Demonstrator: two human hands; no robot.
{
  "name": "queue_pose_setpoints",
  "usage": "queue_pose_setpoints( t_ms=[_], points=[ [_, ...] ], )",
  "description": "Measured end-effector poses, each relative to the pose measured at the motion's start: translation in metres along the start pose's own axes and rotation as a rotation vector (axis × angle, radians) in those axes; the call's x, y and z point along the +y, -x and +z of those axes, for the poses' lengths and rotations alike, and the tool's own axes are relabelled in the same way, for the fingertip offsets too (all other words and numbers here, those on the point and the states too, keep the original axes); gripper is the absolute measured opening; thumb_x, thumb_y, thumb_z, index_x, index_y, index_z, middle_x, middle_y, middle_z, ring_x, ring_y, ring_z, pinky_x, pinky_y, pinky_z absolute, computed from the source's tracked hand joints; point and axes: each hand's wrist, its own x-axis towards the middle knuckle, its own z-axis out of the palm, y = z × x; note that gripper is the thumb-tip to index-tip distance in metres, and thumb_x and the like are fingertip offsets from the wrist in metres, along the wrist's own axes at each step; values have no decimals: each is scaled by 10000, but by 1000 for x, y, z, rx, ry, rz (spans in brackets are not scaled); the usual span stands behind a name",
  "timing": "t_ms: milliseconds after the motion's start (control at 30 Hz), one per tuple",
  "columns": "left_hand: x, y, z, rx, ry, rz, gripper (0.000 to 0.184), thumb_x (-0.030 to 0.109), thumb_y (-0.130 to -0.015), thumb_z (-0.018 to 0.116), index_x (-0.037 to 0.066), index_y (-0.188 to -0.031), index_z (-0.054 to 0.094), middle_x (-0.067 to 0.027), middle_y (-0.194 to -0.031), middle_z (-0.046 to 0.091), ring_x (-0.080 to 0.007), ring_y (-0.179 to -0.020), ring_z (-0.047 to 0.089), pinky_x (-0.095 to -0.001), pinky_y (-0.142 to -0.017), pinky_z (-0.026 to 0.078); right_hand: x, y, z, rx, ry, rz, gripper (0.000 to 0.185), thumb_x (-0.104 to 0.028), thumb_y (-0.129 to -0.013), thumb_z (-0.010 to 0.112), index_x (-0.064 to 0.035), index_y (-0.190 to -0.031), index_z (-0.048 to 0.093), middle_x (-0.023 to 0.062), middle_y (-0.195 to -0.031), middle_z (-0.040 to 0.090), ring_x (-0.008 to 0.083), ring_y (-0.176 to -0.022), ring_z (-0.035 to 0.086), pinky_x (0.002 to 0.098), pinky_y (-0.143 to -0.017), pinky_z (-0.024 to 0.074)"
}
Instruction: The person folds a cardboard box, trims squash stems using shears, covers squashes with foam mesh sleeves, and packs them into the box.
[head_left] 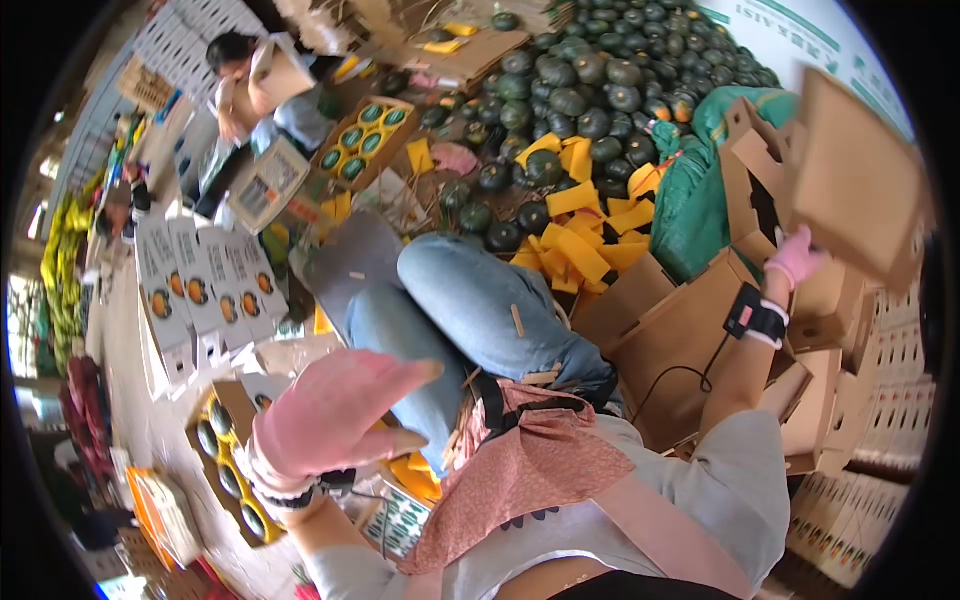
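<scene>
My right hand (795, 258), in a pink glove, grips the lower edge of a brown cardboard box (858, 185) raised at the right. The box is slightly blurred. My left hand (335, 408), in a pink glove with bare fingertips, hangs in the air left of my lap, thumb and fingers apart, holding nothing. Below it, a carton (222, 478) of dark green squashes set in yellow padding is partly hidden by that hand. Between my knees and the large heap of dark green squashes (590, 85) lie yellow foam pieces (575, 255).
More brown boxes (680, 340) crowd my right side beside a green sack (700, 190). A filled carton (365, 143) stands ahead. White printed cartons (205, 285) are at the left. Another person (260, 90) sits at the upper left, holding cardboard.
</scene>
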Motion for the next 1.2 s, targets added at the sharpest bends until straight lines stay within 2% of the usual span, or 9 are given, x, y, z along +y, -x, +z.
queue_pose_setpoints(
  t_ms=[200, 267, 333, 500, 633, 733, 900, 1033, 1200],
  points=[
    [-2, -14, -2, 8, -117, -300, 592, 327, -749, 706, 63, -1236, 497, -164, -991, 584, -343, -924, 563, -401, -848, 451, 62, -15, -11, -42, -717, 605, 435, -15, -799, 595, 52, -1138, 331, 216, -911, 582, 296, -649, 639, 371, -526, 603],
    [-1, -5, 0, -8, -132, -485, 592, 311, -734, 707, 85, -1242, 505, -173, -1042, 574, -358, -978, 545, -404, -877, 433, 144, -59, 2, -46, -506, 369, 507, -5, -801, 587, 34, -1198, 274, 230, -916, 578, 326, -653, 641, 392, -539, 610],
    [-4, 5, 1, -4, -131, -558, 591, 299, -732, 705, 86, -1246, 504, -172, -1054, 576, -355, -991, 545, -401, -884, 432, 41, 1, -1, 191, -687, 453, 604, 4, -795, 585, 17, -1244, 182, 257, -913, 570, 376, -670, 644, 408, -554, 617],
    [-27, 46, 3, 108, -64, -711, 583, 231, -754, 707, 66, -1267, 486, -176, -1098, 570, -315, -1006, 561, -375, -903, 436, -25, 86, 30, -479, -294, 22, 395, -42, -799, 608, 21, -1061, 319, 199, -906, 571, 310, -506, 612, 295, -407, 521],
    [-50, 59, 11, 277, -346, -855, 559, 226, -788, 679, 50, -1278, 476, -173, -1148, 572, -323, -1057, 551, -382, -924, 432, -42, 143, 106, -862, -251, -441, 356, -132, -836, 607, 8, -1151, 519, 85, -924, 609, 108, -675, 554, 242, -574, 484],
    [-67, 59, 49, 56, -253, -1004, 622, 339, -802, 655, 66, -1316, 436, -184, -1242, 514, -325, -1132, 505, -390, -976, 403, -92, 183, 145, -1091, 151, -725, 312, -199, -890, 560, -102, -1186, 559, 65, -1000, 665, 191, -847, 639, 305, -781, 487],
    [-92, 26, 165, -260, 60, -848, 757, 493, -785, 620, 155, -1403, 343, -212, -1311, 407, -350, -1193, 444, -455, -959, 418, -159, 270, 212, -1420, 118, -1250, 324, -262, -881, 536, -189, -1197, 545, 156, -1081, 604, 352, -997, 574, 386, -818, 477],
    [-100, -9, 230, -457, 253, -518, 476, 365, -818, 570, 113, -1219, 521, -126, -1046, 624, -334, -953, 611, -449, -802, 497, -158, 379, 238, -1692, 68, -1287, 223, -255, -839, 583, -194, -1050, 622, 151, -942, 646, 357, -888, 615, 424, -765, 500],
    [-100, -4, 154, -380, 189, -571, 450, 331, -813, 570, 114, -1205, 532, -120, -971, 622, -324, -938, 611, -455, -790, 485, -111, 472, 241, -1944, -89, -1098, 154, -204, -833, 612, -114, -955, 641, 132, -883, 652, 296, -822, 642, 353, -739, 509]
  ],
)
